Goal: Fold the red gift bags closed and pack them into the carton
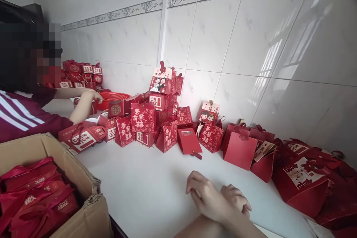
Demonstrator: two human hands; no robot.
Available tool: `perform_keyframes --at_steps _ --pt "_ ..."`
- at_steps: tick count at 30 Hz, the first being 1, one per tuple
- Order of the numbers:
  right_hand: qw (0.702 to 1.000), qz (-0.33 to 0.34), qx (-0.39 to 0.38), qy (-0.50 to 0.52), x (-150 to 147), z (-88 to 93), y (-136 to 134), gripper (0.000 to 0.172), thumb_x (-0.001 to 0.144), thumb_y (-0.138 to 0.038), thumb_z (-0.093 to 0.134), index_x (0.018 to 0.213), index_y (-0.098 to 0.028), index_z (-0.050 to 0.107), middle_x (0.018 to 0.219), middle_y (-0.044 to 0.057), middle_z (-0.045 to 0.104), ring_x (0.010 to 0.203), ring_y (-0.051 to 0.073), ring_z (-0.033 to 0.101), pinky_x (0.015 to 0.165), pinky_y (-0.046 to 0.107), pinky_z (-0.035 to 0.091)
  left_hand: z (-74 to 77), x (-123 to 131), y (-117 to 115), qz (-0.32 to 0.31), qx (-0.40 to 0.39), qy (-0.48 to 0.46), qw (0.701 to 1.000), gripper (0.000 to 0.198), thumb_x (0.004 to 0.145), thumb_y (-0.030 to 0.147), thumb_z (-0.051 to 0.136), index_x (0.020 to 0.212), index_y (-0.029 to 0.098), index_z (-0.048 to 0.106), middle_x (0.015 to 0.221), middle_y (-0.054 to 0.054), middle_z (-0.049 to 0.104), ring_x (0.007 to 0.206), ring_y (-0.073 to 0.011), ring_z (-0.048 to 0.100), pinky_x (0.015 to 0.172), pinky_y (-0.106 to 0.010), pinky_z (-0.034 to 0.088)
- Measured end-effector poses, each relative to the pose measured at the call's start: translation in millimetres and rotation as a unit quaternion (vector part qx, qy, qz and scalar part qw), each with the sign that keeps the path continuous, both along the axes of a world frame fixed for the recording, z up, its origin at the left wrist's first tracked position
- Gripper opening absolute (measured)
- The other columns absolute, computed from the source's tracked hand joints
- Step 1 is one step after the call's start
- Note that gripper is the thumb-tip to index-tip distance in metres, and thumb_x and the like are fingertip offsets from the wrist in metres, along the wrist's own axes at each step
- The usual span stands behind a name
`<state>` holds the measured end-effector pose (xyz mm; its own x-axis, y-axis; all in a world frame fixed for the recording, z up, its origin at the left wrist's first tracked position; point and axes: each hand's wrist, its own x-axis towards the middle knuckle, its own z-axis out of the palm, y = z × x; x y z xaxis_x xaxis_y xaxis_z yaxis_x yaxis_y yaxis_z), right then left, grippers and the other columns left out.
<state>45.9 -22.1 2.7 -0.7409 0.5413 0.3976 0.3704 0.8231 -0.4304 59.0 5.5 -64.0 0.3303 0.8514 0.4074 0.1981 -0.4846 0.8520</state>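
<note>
My forearms cross over the white table [156, 189]. My right hand [203, 193] lies on the left of the crossing, its fingers loosely curled inward, and no object shows in it. Under that arm, my left hand [235, 198] comes out on the right side, fingers folded down, with nothing visible in them. Neither hand touches a box. The nearest are a plain red gift box [189, 140] with a ribbon loop and a larger red box [240, 148], both beyond my hands by the wall.
Several red boxes form a stack [160, 108] against the tiled wall. More red boxes [304, 182] crowd the right side. A cardboard carton [86, 197] of ribboned boxes stands front left. A co-worker's arm [83, 104] reaches near a red basket [114, 98].
</note>
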Motion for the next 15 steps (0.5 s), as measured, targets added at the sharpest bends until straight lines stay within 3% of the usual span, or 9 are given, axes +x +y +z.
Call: perform_keyframes --at_steps 2,5,7,9,11,13,15 --pt "0.997 0.056 0.026 -0.044 -26 -8.1 -2 0.030 0.069 0.003 0.043 0.081 -0.017 0.060 0.088 0.005 0.058 0.074 0.016 0.056 0.066 0.025 0.046 1.8 -2 -3 -0.016 0.011 0.039 0.999 0.012 0.056 0.009 0.055 0.052 0.020 0.057 0.067 -0.005 0.062 0.087 -0.0270 0.057 0.087 -0.043 0.042" --pt "0.985 0.076 0.068 -0.140 -53 -15.1 1 0.025 0.071 0.001 0.048 0.084 -0.016 0.062 0.090 0.007 0.059 0.080 0.020 0.055 0.071 0.029 0.046 13.1 -8 -16 -0.025 0.026 0.072 0.997 0.019 0.064 0.012 0.051 0.071 0.020 0.067 0.079 -0.008 0.067 0.092 -0.0259 0.056 0.094 -0.042 0.039" --pt "0.979 0.057 0.064 -0.187 -63 -14.4 7 0.023 0.073 0.001 0.049 0.083 -0.014 0.063 0.091 0.008 0.060 0.081 0.020 0.055 0.071 0.028 0.046 23.8 -11 -26 -0.018 0.000 0.027 0.999 0.027 0.069 0.016 0.051 0.088 0.021 0.070 0.091 -0.007 0.069 0.100 -0.0262 0.054 0.095 -0.041 0.040" --pt "0.974 0.038 0.053 -0.216 -69 -10.0 15 0.023 0.074 0.002 0.048 0.083 -0.013 0.063 0.091 0.008 0.060 0.083 0.019 0.056 0.070 0.026 0.045 33.3 -10 -30 -0.012 -0.078 -0.068 0.995 0.027 0.071 0.022 0.053 0.092 0.021 0.070 0.095 -0.006 0.069 0.102 -0.0260 0.055 0.089 -0.039 0.043" --pt "0.972 0.024 0.052 -0.228 -74 -3.9 24 0.025 0.075 0.003 0.048 0.086 -0.012 0.064 0.093 0.009 0.061 0.085 0.019 0.057 0.070 0.025 0.045 39.0 -5 -27 -0.026 -0.219 -0.170 0.961 0.019 0.067 0.023 0.055 0.079 0.018 0.068 0.085 -0.007 0.067 0.084 -0.0238 0.061 0.076 -0.037 0.046" --pt "0.971 0.019 0.066 -0.231 -80 2.1 34 0.025 0.076 0.002 0.049 0.089 -0.012 0.064 0.095 0.009 0.061 0.088 0.019 0.057 0.073 0.026 0.045 41.2 -1 -21 -0.075 -0.357 -0.251 0.896 0.013 0.061 0.022 0.053 0.069 0.014 0.061 0.073 -0.007 0.063 0.062 -0.0192 0.060 0.061 -0.033 0.044" --pt "0.968 0.016 0.079 -0.236 -88 7.1 43 0.024 0.077 0.000 0.050 0.091 -0.012 0.065 0.096 0.010 0.061 0.090 0.020 0.057 0.075 0.027 0.045 41.7 -1 -16 -0.157 -0.430 -0.297 0.838 0.015 0.059 0.022 0.053 0.069 0.012 0.060 0.075 -0.008 0.062 0.054 -0.0167 0.059 0.056 -0.030 0.042"
